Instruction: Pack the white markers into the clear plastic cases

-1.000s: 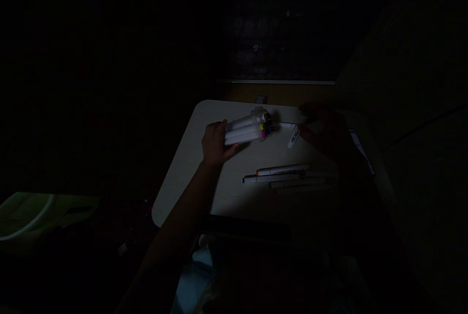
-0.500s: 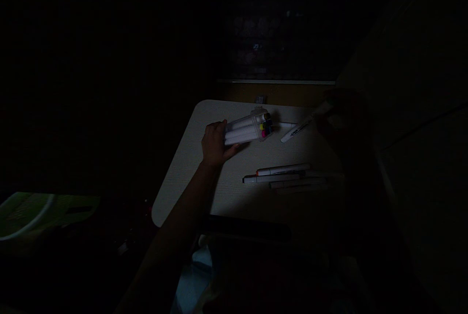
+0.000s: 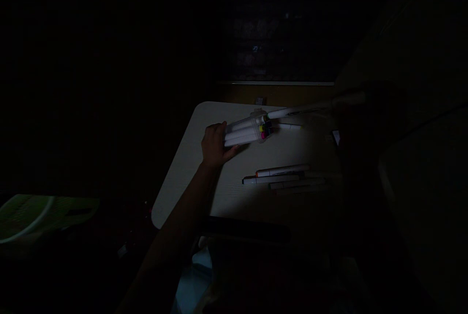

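My left hand [image 3: 214, 145] is wrapped round the near end of a clear plastic marker case [image 3: 241, 130], which lies tilted above the table. Several white markers with coloured ends, yellow, pink and dark among them, show at its open right end. In deep shadow on the right, my right hand [image 3: 360, 107] grips a white marker [image 3: 292, 111]. That marker points left, its tip at the upper edge of the case's mouth; whether it touches is hard to tell. The fingers of this hand are barely visible.
A pale table [image 3: 183, 167] with rounded corners bears everything. One white marker [image 3: 290, 126] lies just right of the case. Several loose markers [image 3: 281, 171] lie nearer me. A dark phone-like object [image 3: 336, 137] sits by my right arm. The surroundings are very dark.
My right hand has moved right and slightly up. The marker in it has swung flatter, and its tip has come left and up to the case's mouth. My left hand stays put.
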Motion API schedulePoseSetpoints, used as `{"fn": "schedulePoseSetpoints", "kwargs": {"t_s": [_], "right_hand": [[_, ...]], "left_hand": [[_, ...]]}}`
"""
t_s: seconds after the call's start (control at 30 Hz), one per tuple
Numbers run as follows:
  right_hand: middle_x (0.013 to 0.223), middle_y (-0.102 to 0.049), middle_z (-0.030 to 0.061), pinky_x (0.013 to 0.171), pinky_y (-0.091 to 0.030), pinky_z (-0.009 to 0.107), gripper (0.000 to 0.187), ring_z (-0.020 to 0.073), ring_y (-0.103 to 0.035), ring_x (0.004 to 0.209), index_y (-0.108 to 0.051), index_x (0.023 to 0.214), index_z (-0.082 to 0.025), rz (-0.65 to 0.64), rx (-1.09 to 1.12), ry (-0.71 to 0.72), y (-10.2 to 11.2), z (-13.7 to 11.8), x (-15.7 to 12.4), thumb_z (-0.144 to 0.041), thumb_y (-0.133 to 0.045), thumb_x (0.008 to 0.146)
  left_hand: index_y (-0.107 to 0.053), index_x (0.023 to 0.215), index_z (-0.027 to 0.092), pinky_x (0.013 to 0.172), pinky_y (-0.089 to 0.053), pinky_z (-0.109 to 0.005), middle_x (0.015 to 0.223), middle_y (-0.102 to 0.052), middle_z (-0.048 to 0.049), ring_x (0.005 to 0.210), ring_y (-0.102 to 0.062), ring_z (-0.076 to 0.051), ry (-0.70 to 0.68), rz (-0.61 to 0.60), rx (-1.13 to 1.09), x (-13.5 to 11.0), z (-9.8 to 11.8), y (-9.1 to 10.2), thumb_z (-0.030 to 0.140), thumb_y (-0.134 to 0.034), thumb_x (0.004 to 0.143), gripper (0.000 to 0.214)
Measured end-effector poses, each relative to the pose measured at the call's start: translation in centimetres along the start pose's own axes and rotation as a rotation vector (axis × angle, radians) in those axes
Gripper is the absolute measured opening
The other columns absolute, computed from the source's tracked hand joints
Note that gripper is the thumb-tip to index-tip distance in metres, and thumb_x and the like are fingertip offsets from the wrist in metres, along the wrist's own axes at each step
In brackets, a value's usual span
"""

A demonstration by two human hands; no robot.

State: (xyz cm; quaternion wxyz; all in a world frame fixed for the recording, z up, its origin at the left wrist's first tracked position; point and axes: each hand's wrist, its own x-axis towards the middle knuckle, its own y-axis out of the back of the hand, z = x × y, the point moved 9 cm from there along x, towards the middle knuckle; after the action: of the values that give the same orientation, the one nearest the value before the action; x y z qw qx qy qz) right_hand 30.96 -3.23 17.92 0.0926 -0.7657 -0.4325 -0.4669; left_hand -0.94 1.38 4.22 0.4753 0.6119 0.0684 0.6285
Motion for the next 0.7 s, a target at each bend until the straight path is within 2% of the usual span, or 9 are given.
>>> {"fn": "schedulePoseSetpoints", "kwargs": {"t_s": [0.1,0.23,0.33,0.43,0.57,0.7], "right_hand": [[0.106,-0.060,0.0098,0.079,-0.055,0.038,0.028,0.0221,-0.061,0.094,-0.058,0.104,-0.020,0.004,-0.017,-0.020,-0.6,-1.2,-0.3,-0.030,-0.067,0.079],[0.104,-0.062,0.0101,0.079,-0.055,0.036,0.026,0.0214,-0.062,0.094,-0.059,0.101,-0.019,-0.012,-0.046,-0.006,-1.6,-2.4,-0.7,-0.026,-0.068,0.077],[0.106,-0.063,0.0120,0.075,-0.055,0.032,0.026,0.0205,-0.062,0.094,-0.059,0.103,-0.017,-0.078,0.003,-0.011,-2.6,-2.1,-0.9,-0.025,-0.066,0.078],[0.104,-0.064,0.0103,0.072,-0.055,0.031,0.025,0.0194,-0.063,0.090,-0.059,0.102,-0.019,-0.108,-0.013,-0.030,-3.0,-1.8,-1.0,-0.022,-0.065,0.077],[0.102,-0.066,0.0083,0.071,-0.055,0.032,0.025,0.0198,-0.064,0.089,-0.058,0.103,-0.022,-0.181,-0.001,-0.041,-3.9,-1.8,-1.2,-0.024,-0.064,0.079],[0.108,-0.065,0.0076,0.074,-0.056,0.034,0.030,0.0205,-0.064,0.097,-0.055,0.112,-0.024,-0.277,0.052,-0.035,-5.2,-1.6,-1.7,-0.023,-0.058,0.082]], "left_hand": [[-0.046,0.130,0.013,0.085,-0.044,-0.045,0.112,-0.057,-0.0171,0.103,-0.051,-0.031,-0.020,0.012,-0.017,0.0,0.1,0.0,0.075,-0.044,0.073,0.083],[-0.044,0.132,0.014,0.085,-0.044,-0.044,0.112,-0.056,-0.0168,0.103,-0.051,-0.031,-0.048,0.034,-0.035,-0.1,0.3,0.2,0.072,-0.045,0.075,0.081],[-0.044,0.132,0.013,0.085,-0.043,-0.044,0.113,-0.056,-0.0172,0.103,-0.051,-0.031,-0.056,0.029,-0.024,-0.1,0.4,0.2,0.072,-0.045,0.075,0.082],[-0.044,0.132,0.013,0.086,-0.043,-0.045,0.113,-0.056,-0.0175,0.103,-0.052,-0.032,-0.027,0.004,-0.015,0.0,0.2,0.0,0.074,-0.044,0.074,0.084],[-0.045,0.131,0.014,0.085,-0.043,-0.045,0.112,-0.057,-0.0170,0.103,-0.052,-0.031,-0.028,0.011,-0.002,0.0,0.2,0.1,0.074,-0.045,0.074,0.083],[-0.046,0.130,0.016,0.084,-0.045,-0.044,0.112,-0.057,-0.0156,0.102,-0.053,-0.030,-0.034,0.035,0.008,0.0,0.3,0.2,0.075,-0.044,0.074,0.082]]}}
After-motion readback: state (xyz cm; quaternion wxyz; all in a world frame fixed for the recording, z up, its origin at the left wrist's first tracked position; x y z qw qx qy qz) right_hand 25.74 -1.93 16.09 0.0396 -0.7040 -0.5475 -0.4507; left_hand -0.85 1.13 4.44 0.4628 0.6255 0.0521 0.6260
